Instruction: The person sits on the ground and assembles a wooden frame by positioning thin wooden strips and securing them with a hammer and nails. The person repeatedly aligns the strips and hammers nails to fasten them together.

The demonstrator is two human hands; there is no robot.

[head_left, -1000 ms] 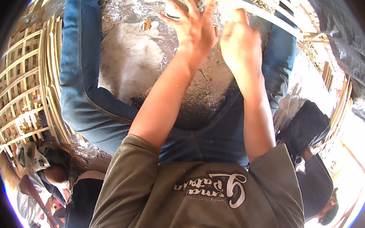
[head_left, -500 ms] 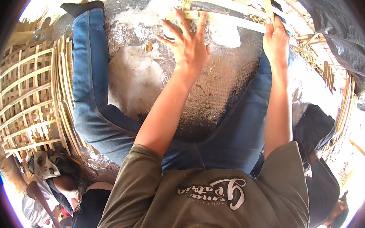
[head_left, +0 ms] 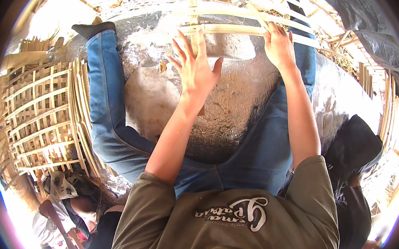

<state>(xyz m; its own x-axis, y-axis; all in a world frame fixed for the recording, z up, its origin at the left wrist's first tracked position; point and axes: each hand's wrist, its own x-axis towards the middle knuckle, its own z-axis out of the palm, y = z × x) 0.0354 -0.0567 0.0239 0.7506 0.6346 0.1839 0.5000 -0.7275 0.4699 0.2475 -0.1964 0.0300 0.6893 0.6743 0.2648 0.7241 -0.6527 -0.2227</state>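
Long pale bamboo slats (head_left: pixel 233 29) lie crosswise in front of me. A narrower upright slat (head_left: pixel 193 10) crosses them and passes beneath my left hand (head_left: pixel 196 70), its near end showing by the wrist. This hand is open, fingers spread, fingertips on the slats at the crossing. My right hand (head_left: pixel 279 46) is closed round the thin wooden handle of what looks like a hammer (head_left: pixel 259 16). Its grey head points away from me, over the farther slats. The right fingers are beside the right part of the nearest crosswise slat.
Grey, worn ground (head_left: pixel 152 91) lies between my jeans-clad legs (head_left: pixel 100 80). A woven bamboo lattice panel (head_left: pixel 41 114) stands at the left, with upright slats beside it. Dark plastic sheeting (head_left: pixel 380 38) hangs at the right. Other people sit behind me at both lower corners.
The upright slat now reaches nearer to me, under my left hand. My left hand has shifted slightly nearer, thumb spread out. My right hand has moved left with the hammer, whose head now shows.
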